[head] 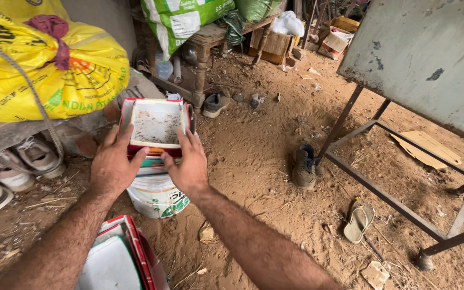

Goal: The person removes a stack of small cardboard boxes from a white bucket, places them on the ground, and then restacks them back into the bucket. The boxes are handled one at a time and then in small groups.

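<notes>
bucket (156,196): top hidden under the red-rimmed box (156,124) and both hands
second box (119,260): at 7 o'clock, cut off by bottom edge
metal table (430,59): at 2 o'clock, cropped
box contents: specks, too small to tell

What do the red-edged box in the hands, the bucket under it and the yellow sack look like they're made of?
Box: probably cardboard, matte white inside, speckled with dirt, thin folded red walls. Bucket: seemingly plastic, smooth glossy white with printed wrap. Sack: likely woven plastic, shiny and crinkled. Left hand and right hand grip the box.
</notes>
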